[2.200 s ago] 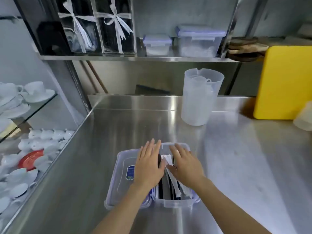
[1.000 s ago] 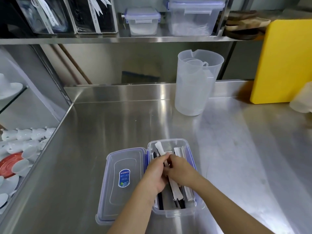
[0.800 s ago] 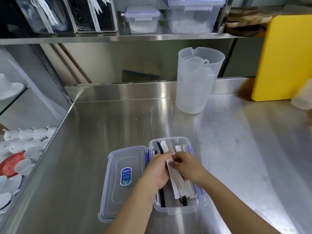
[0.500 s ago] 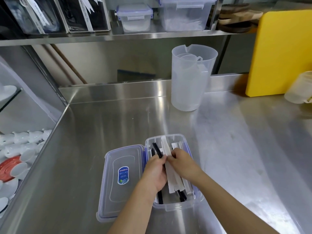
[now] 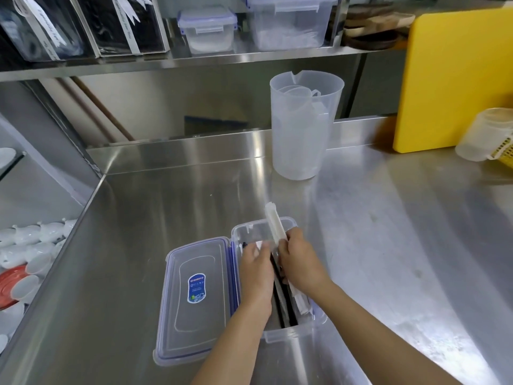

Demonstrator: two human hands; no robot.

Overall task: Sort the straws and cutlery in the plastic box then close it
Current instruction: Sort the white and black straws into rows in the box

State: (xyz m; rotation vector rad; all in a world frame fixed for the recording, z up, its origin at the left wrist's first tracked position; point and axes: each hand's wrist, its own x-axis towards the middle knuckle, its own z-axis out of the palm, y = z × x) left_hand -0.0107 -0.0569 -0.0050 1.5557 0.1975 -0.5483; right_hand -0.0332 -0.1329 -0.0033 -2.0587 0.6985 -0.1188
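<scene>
A clear plastic box (image 5: 288,330) lies open on the steel counter, its lid (image 5: 194,298) flat to the left with a blue sticker. Inside lie black cutlery (image 5: 283,301) and white paper-wrapped straws (image 5: 301,302). My right hand (image 5: 301,266) grips a bundle of wrapped straws (image 5: 273,223), whose far end sticks up past the box's far rim. My left hand (image 5: 255,272) rests inside the box on the left side, fingers on the items there; what it touches is partly hidden.
A tall translucent jug (image 5: 304,126) stands behind the box. A yellow cutting board (image 5: 455,79) leans at the back right beside a small plastic cup (image 5: 484,134). A shelf above holds lidded containers (image 5: 288,20). White cups (image 5: 30,245) sit below the counter's left edge.
My right hand has lifted the wrapped straws so their far end rises above the box rim. My left hand stays in the box's left side. The view has shifted slightly.
</scene>
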